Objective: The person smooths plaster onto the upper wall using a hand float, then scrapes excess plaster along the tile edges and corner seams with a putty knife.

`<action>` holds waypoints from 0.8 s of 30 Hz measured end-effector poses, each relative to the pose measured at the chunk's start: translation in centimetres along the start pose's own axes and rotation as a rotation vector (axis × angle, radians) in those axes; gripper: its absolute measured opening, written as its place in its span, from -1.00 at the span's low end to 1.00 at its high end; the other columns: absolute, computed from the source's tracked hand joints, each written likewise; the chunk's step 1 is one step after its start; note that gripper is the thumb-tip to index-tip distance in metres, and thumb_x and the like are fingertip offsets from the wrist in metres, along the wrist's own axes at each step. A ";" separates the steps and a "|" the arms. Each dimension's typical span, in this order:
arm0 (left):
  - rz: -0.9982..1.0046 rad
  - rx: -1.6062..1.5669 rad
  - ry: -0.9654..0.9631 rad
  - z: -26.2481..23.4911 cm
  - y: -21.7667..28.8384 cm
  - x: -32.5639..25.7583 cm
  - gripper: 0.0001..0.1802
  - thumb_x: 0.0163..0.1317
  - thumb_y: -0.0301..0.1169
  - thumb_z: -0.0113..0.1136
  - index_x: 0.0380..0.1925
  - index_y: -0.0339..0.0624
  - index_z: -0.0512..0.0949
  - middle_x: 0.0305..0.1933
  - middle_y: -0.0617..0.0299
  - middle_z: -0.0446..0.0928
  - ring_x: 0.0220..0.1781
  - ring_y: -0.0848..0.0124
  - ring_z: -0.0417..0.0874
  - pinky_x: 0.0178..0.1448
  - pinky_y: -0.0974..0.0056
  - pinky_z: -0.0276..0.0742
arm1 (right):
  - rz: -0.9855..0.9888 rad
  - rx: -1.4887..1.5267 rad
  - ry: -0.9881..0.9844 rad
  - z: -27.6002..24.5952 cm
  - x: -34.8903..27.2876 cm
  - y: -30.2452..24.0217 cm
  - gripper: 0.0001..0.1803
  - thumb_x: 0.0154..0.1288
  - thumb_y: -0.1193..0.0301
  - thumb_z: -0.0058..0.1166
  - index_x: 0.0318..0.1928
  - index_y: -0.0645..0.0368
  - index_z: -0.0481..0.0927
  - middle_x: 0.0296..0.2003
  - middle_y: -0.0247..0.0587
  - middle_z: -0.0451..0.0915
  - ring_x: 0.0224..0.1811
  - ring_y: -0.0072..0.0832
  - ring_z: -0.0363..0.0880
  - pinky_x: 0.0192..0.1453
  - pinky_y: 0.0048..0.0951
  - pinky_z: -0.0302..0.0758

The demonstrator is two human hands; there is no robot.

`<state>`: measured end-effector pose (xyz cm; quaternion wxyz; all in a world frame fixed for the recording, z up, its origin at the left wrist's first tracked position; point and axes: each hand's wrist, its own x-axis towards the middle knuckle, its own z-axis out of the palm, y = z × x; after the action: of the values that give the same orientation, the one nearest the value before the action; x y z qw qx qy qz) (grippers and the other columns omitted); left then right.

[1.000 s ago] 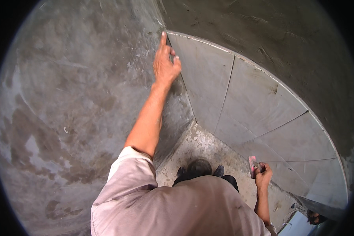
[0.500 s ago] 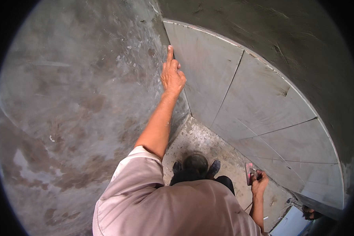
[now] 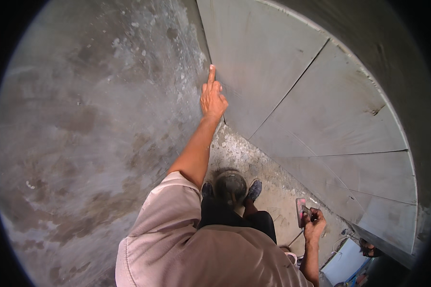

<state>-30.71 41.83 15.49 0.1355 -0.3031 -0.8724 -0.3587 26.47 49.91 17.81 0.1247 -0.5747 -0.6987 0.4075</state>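
Observation:
My left hand (image 3: pixel 213 99) reaches forward with one finger stretched along the corner joint between the grey plastered wall (image 3: pixel 96 100) and the large grey wall tiles (image 3: pixel 268 52). Its other fingers are partly curled, and it holds nothing. Low at my right side, my right hand (image 3: pixel 314 225) is closed round the handle of a small rectangular trowel (image 3: pixel 300 212). Pinkish-red marks show on the trowel's plate. Dark joints run between the tiles, and a smear (image 3: pixel 376 110) marks one near the top edge.
A dark rounded bucket-like object (image 3: pixel 230 187) stands between my feet on the rough concrete floor (image 3: pixel 268 184). Pale tile edging (image 3: pixel 390 103) borders darker plaster beyond. At lower right are a light flat panel (image 3: pixel 345 262) and part of another person (image 3: pixel 368 248).
My left finger has slid down the corner joint, closer to the floor. The view has shifted, bringing more of the floor and my legs in. My right hand keeps the trowel.

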 end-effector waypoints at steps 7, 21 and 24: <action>-0.014 0.069 -0.215 5.9 -9.1 -9.3 -0.79 0.02 -0.71 0.17 -0.33 -0.23 0.51 0.48 0.13 0.45 0.05 0.01 0.57 0.03 0.03 0.59 | -0.097 -0.151 -0.115 6.7 0.6 2.3 -0.74 0.13 0.54 0.37 -0.16 0.34 0.67 -0.37 -0.27 0.65 -0.30 -0.52 0.54 -0.16 -0.42 0.53; -0.889 -0.075 -0.774 6.2 -22.3 -52.4 -0.80 0.26 -0.59 0.25 -0.10 -0.27 0.64 -0.30 0.12 0.70 -0.25 0.33 0.73 -0.12 0.24 0.63 | 0.934 0.614 -0.573 38.6 -1.0 18.0 -0.75 0.47 0.36 0.08 0.04 0.22 0.60 -0.26 -0.19 0.63 -0.54 -0.48 0.54 -0.53 -0.42 0.48; -0.904 -0.120 -0.820 3.2 -23.9 -55.8 -0.74 0.31 -0.58 0.21 -0.01 -0.25 0.65 -0.20 0.09 0.73 -0.16 0.32 0.75 -0.08 0.25 0.65 | 0.895 0.611 -0.419 46.6 0.2 14.7 -0.80 0.43 0.40 0.07 -0.12 0.28 0.64 -0.45 -0.18 0.58 -0.67 -0.48 0.44 -0.63 -0.43 0.36</action>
<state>-2.28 6.65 -25.10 -0.3941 -0.0232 -0.8740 -0.2834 6.77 30.31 -22.44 -0.0405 -0.6590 -0.2484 0.7088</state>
